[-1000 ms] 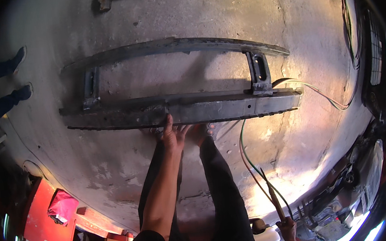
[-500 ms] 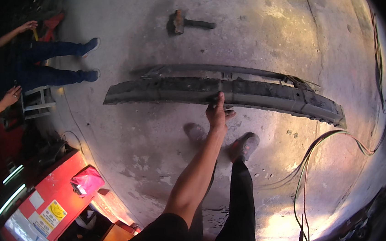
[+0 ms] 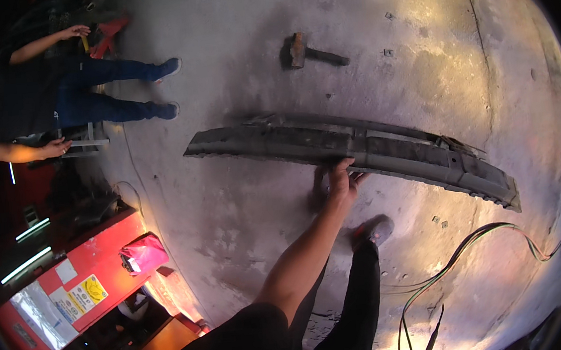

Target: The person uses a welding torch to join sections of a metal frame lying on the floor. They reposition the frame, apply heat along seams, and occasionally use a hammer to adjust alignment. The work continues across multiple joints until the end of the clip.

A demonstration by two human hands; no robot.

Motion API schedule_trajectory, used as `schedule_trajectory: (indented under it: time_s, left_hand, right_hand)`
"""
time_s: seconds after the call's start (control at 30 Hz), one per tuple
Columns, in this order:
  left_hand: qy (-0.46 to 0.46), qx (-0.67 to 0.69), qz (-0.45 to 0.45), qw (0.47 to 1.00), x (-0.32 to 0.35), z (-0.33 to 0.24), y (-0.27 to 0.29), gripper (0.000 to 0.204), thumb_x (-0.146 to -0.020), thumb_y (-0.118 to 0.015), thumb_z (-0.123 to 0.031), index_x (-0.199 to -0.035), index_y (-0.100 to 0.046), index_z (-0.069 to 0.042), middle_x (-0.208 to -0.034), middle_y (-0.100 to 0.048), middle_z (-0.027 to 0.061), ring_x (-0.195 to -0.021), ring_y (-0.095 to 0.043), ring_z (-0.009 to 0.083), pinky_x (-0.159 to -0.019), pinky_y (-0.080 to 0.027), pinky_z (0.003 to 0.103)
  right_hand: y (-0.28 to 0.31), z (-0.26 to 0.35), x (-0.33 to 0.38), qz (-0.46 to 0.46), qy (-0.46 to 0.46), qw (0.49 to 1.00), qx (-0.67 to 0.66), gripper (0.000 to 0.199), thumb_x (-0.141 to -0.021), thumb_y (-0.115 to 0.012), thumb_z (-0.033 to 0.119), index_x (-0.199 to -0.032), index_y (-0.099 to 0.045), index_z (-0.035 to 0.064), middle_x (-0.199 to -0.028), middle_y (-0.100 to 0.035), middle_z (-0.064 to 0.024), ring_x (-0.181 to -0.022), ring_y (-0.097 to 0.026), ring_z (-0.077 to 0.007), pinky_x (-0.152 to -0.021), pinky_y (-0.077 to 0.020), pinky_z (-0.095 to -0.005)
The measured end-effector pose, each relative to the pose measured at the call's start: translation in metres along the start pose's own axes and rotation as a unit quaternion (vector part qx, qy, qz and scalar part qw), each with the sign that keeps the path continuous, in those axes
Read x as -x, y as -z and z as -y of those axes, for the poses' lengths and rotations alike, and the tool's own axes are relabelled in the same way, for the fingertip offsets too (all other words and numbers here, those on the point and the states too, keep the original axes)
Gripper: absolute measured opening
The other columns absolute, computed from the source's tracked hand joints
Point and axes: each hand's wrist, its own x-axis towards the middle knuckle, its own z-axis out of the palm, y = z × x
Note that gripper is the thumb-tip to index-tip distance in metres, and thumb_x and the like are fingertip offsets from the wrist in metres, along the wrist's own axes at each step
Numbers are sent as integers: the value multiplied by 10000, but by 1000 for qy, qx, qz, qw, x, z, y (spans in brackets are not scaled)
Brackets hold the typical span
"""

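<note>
My left hand (image 3: 341,183) grips the lower edge of a long, dark, slightly curved metal beam (image 3: 409,154), which looks like a car bumper beam, near its middle. One digit lies on the beam's face; the other fingers are partly hidden at its edge. The beam stretches across the view, its right end lower in the picture than its left. A thinner dark bar (image 3: 396,129) runs along its far side. My right hand is out of view. Beyond the beam, a hammer (image 3: 297,51) with a rusty head and dark handle lies on the concrete floor.
Another person (image 3: 27,97) is at the far left, near a grey metal stool (image 3: 87,144). A red cabinet (image 3: 103,247) with a pink bundle (image 3: 146,254) on it stands at lower left. Thin hoses (image 3: 460,247) curl over the floor (image 3: 262,196) at right. My shoe (image 3: 380,228) is below the beam.
The view has shifted, so the floor, hammer and other person appear farther right and lower. The beam has tilted slightly, its right end dropping more than its left. My left hand keeps hold of it.
</note>
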Motion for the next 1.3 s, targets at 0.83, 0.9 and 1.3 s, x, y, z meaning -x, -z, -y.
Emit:
schedule_trajectory:
  time_s: [0.83,0.9,1.3]
  left_hand:
    - [78,3,-147,986,29,-4,99,158,-807,-563,-114,-934,-543,-23,-1027,-607,194,-983,-650,376,-869,-587,651]
    - [76,4,-131,989,17,-10,100,167,-813,-562,-131,-936,-539,-20,-1015,-604,194,-975,-649,377,-872,-592,639]
    - [76,-79,-226,968,-212,-100,-26,568,-788,-611,-265,-1324,-524,-100,-1518,-428,151,-1367,-415,386,-1088,-228,748]
  right_hand:
    - [-3,87,-2,35,18,998,43,185,-932,-625,275,-857,-737,148,-698,-642,-148,-638,-645,-331,-556,-513,-479]
    - [5,105,-8,59,-125,990,-24,236,-941,-622,313,-830,-731,135,-689,-634,-163,-637,-650,-348,-569,-519,-497]
    - [-42,154,-20,14,-201,948,-246,389,-873,-721,348,-661,-620,38,-560,-574,-59,-441,-533,-155,-405,-420,-351]
